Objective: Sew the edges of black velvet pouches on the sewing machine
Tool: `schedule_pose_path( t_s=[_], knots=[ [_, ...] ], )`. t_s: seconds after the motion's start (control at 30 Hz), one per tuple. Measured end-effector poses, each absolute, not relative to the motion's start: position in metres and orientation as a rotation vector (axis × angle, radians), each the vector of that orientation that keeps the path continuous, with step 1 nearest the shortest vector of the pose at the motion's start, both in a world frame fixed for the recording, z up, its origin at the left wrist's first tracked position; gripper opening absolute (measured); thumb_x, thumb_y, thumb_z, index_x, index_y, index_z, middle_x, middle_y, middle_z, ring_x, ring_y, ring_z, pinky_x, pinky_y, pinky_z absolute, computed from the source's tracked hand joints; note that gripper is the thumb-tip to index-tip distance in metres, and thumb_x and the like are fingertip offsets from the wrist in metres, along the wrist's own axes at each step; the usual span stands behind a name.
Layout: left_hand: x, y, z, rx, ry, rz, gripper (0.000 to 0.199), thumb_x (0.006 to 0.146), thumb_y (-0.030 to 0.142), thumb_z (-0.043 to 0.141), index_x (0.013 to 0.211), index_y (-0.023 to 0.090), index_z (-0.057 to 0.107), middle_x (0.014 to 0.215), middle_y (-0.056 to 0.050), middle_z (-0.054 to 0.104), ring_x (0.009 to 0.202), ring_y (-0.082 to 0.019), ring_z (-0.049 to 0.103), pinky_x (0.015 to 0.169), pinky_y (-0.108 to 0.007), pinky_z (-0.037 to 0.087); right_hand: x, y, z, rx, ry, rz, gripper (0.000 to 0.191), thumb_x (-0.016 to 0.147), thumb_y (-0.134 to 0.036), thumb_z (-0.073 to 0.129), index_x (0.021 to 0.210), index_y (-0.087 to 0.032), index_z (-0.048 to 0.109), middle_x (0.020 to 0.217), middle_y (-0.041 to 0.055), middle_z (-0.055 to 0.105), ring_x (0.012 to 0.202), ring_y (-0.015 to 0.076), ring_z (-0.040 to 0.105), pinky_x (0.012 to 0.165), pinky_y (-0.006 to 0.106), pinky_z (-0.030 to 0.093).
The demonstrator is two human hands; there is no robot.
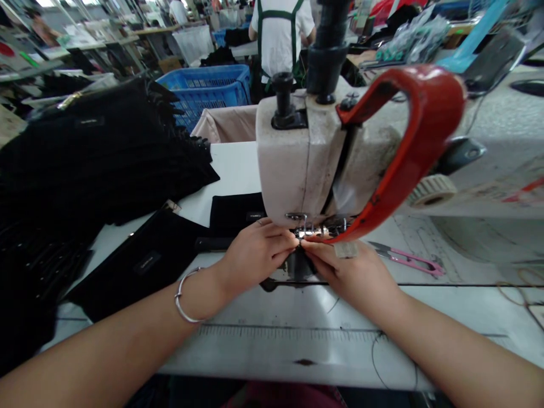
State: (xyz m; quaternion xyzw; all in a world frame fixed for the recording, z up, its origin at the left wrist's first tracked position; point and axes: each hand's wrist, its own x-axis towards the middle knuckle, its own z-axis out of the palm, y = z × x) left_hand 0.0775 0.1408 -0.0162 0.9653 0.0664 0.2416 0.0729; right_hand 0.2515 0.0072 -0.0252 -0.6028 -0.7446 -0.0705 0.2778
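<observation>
**Left hand and right hand meet at the sewing machine's presser foot**

Taking the presser foot as the clock's centre, a black labelled fabric pouch lies on the desk toward ten o'clock, just beyond the left hand. Its near side is hidden by that hand, so whether it reaches the foot cannot be told. It looks light, soft and matte — likely floppy, easily puckered, hardly slippery or fragile. Best hold it flat near the edge, fingertips clear of the needle.

Both hands have their fingers bunched, thumbs and forefingers almost touching in front of the foot; what, if anything, they pinch is too small to see. The left comes in from eight o'clock, a silver bangle at its wrist; the right from four o'clock — palm down, partly behind the red guard.

Another labelled pouch lies toward nine o'clock, and pink-handled thread snips rest between three and four.
</observation>
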Motion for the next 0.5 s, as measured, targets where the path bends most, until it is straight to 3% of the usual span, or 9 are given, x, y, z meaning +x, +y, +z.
schedule_pose_path(
  t_s=[0.5],
  knots=[
    [0.0795,0.1449,-0.0205,2.885,0.258,0.794,0.012,0.091,0.023,0.061,0.092,0.022,0.072,0.095,-0.002,0.074,0.093,-0.021,0.067,0.086,-0.035,0.054,0.2523,0.0091,-0.0296,-1.637,-1.983,-0.238,0.019,0.091,-0.014,0.056,0.104,-0.015,0.071,0.103,0.0125,0.071,0.09,0.025,0.066,0.074,0.037,0.056]
  ],
)
